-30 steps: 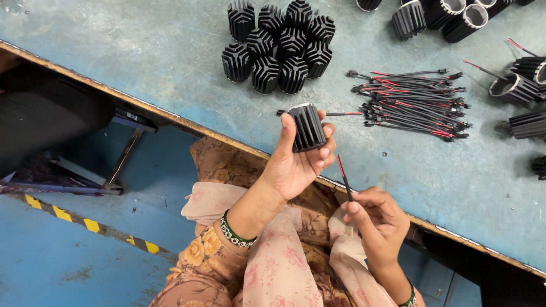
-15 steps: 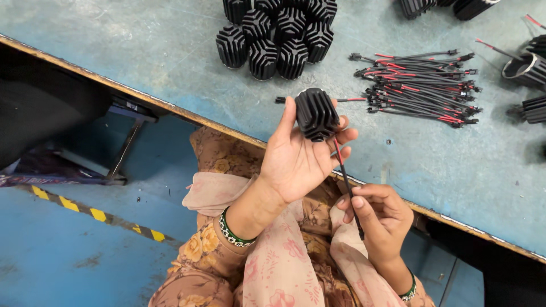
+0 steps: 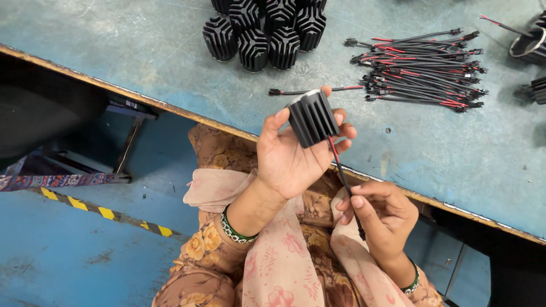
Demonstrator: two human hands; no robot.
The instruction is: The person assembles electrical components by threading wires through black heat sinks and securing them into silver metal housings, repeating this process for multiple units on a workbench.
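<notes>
My left hand (image 3: 290, 159) holds a black finned cylindrical part (image 3: 311, 117) between thumb and fingers, just over the table's near edge. A thin red and black wire (image 3: 343, 176) runs down out of the part's lower end. My right hand (image 3: 380, 217) pinches that wire lower down, above my lap. On the table behind the part lies one loose wire (image 3: 296, 91).
On the worn blue table (image 3: 142, 57) stands a cluster of several black finned parts (image 3: 264, 28) at the top. A pile of red and black wires (image 3: 424, 71) lies to the right, with more finned parts (image 3: 532, 45) at the right edge. Blue floor with a striped tape line (image 3: 102, 211) lies to the left.
My left hand has tilted the finned part and lowered it a little toward me. My right hand has drawn more of the wire down out of the part.
</notes>
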